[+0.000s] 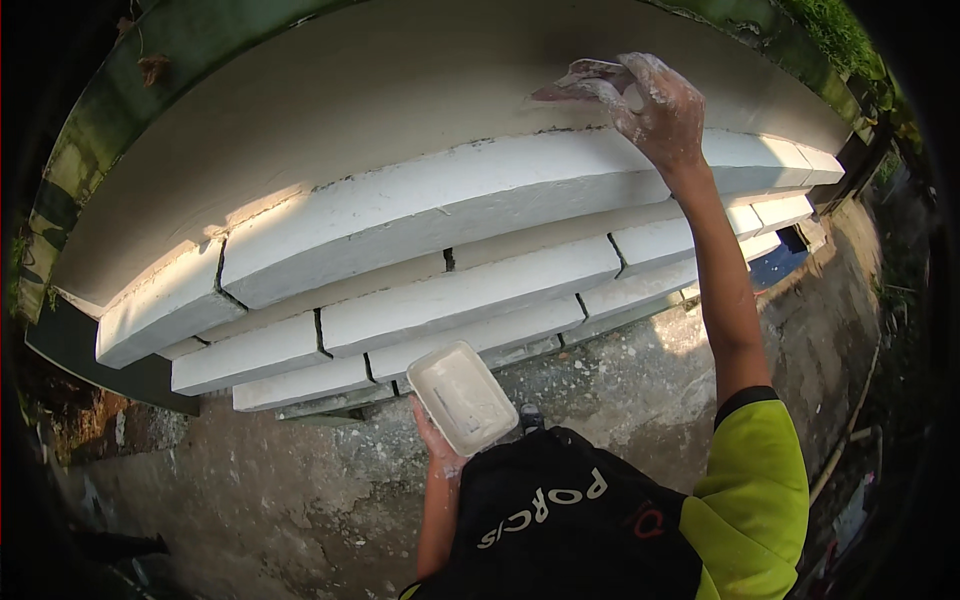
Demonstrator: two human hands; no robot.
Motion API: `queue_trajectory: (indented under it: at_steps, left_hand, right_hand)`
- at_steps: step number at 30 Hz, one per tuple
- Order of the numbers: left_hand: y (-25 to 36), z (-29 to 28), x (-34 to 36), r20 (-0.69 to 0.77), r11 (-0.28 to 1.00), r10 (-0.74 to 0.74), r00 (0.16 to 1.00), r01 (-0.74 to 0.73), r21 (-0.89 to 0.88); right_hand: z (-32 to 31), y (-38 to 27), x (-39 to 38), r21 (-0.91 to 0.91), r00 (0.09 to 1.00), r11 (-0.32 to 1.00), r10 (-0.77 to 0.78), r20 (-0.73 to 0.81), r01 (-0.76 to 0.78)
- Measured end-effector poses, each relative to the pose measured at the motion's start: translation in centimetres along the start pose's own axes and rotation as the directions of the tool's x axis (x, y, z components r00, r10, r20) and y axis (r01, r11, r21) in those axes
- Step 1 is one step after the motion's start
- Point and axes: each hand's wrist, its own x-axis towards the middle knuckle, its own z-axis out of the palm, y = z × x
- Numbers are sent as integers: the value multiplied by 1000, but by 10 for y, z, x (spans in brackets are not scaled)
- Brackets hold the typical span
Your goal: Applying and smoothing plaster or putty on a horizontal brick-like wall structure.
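My left hand (432, 428) grips a shallow rectangular off-white tub (462, 398) with rounded corners, held in front of my body. Pale smears coat the inside of the tub. Raised at the upper right, my right hand (655, 105) is caked in white and closed on a thin, flat reddish piece (568, 90) smeared with white, whose exact kind I cannot make out. That piece is against or very near the smooth beige surface (400, 90), just above the top white ledge (480, 180).
Stepped white blocks with dark gaps, among them a lower ledge (470, 295), run across between me and the beige surface. A mossy green border (100, 140) edges its far side. Stained concrete ground (300, 470) lies below. A blue thing (778, 262) sits by the ledges' right end.
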Motion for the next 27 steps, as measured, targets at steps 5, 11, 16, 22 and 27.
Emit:
queue_trajectory:
  at_steps: [5, 11, 16, 22, 27]
  left_hand:
    - [-7, 3, 3, 0, 1000, -17, 1000, 17, -5]
    - [-9, -7, 6, -3, 1000, -16, 1000, 16, -11]
    - [-9, 5, 4, 4, 998, -34, 999, 35, -57]
    - [-9, 7, 6, 42, 997, -57, 997, 59, -57]
    - [-12, 6, 7, 22, 1000, -24, 999, 24, 14]
  right_hand:
    - [7, 11, -24, -57, 998, 998, -13, 65, 17]
    - [-4, 21, -16, 46, 990, 998, 54, -131, -49]
    - [3, 29, -32, 5, 999, 1000, 17, 37, -17]
    - [5, 46, -30, 80, 988, 996, 57, -146, -46]
    - [6, 60, -47, 73, 1000, 997, 20, -17, -19]
